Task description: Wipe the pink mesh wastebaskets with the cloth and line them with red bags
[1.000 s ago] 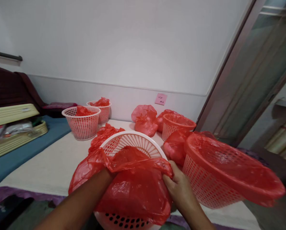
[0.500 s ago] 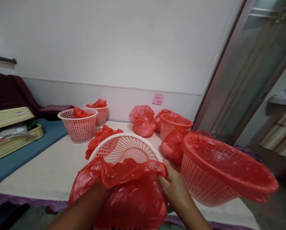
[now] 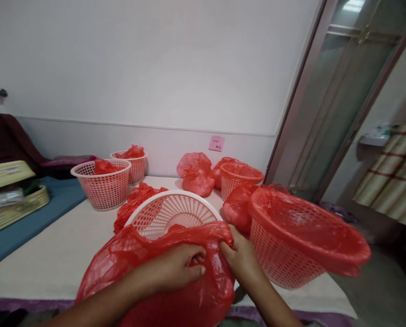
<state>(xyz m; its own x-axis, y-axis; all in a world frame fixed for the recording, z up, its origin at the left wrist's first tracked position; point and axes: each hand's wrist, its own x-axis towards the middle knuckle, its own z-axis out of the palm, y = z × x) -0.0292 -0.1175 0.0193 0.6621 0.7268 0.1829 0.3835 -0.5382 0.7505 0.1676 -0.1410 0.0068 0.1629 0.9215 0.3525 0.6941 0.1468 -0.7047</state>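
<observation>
A white plastic lattice basket (image 3: 175, 210) is tipped toward me on the cream mat. A red plastic bag (image 3: 121, 259) is bunched over its near rim. My left hand (image 3: 175, 269) lies on top of the bag with fingers curled into the plastic. My right hand (image 3: 241, 258) pinches the bag's edge at the basket's right rim.
A large pink basket lined with a red bag (image 3: 301, 236) stands at the right. Two small pink baskets (image 3: 102, 181) with red bags sit at the back left, another lined one (image 3: 239, 178) at the back. Loose red bags (image 3: 196, 172) lie near the wall. A door frame (image 3: 291, 113) rises on the right.
My left hand has come out from under the bag and now rests on top of it. The bag has slid down toward me, baring more of the basket's inside.
</observation>
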